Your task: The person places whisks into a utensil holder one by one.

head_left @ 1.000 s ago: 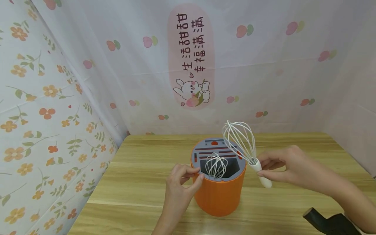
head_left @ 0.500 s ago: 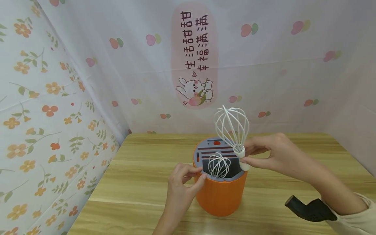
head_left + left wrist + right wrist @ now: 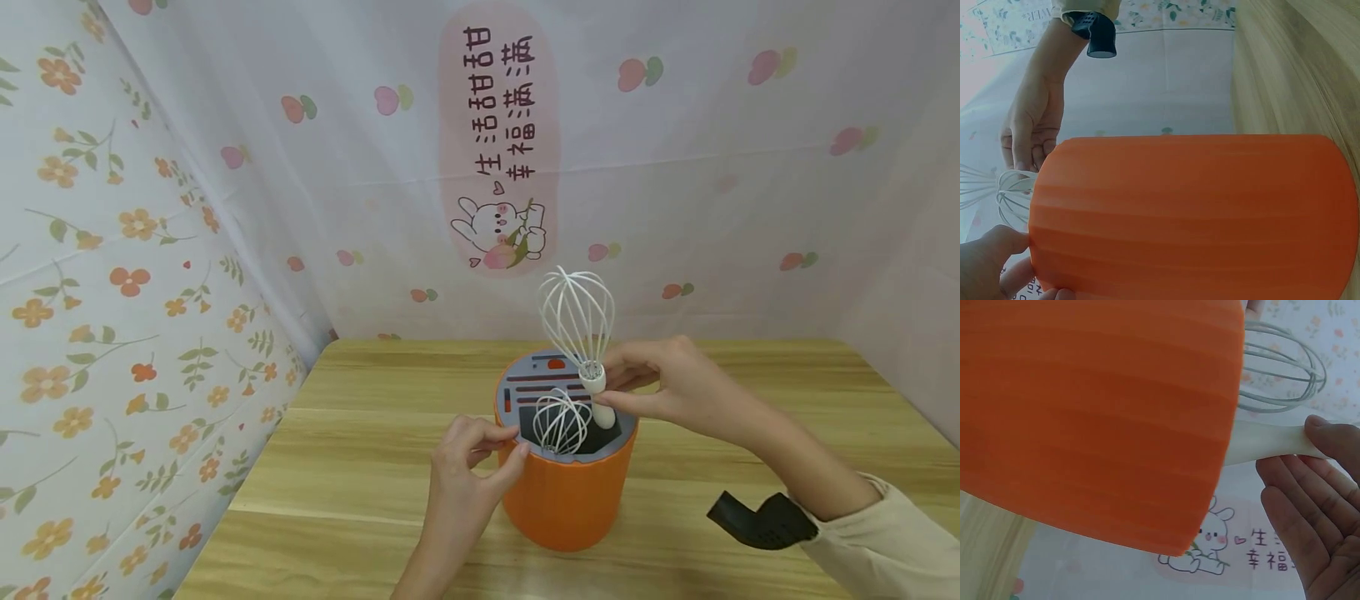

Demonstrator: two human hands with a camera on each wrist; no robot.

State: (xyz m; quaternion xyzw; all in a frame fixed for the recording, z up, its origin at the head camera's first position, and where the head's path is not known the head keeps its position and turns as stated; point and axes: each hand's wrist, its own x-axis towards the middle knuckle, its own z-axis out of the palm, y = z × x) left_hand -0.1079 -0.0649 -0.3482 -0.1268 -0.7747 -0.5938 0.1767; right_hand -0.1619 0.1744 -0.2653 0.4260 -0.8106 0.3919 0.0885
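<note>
An orange utensil holder (image 3: 566, 508) with a grey slotted top stands upright on the table. My left hand (image 3: 467, 467) pinches its near left rim between thumb and fingers. One whisk (image 3: 561, 425) sits handle down in the large opening, its wire loops above the rim. With thumb and fingertips, my right hand (image 3: 667, 385) grips the handle of a second white whisk (image 3: 592, 377), wires up, over the right part of that opening. In the right wrist view, the lower end of the handle (image 3: 1266, 440) passes behind the holder's rim and is hidden there.
The wooden table (image 3: 360, 450) extends around the holder. Behind it hangs a white printed curtain (image 3: 360, 183), and a flowered cloth (image 3: 112, 333) hangs at the left. A black band piece (image 3: 761, 521) is on the right forearm by the beige sleeve (image 3: 885, 542).
My right hand has moved left with the whisk, turning it from a slant to nearly upright and bringing its handle over the opening. My left hand has stayed at the rim.
</note>
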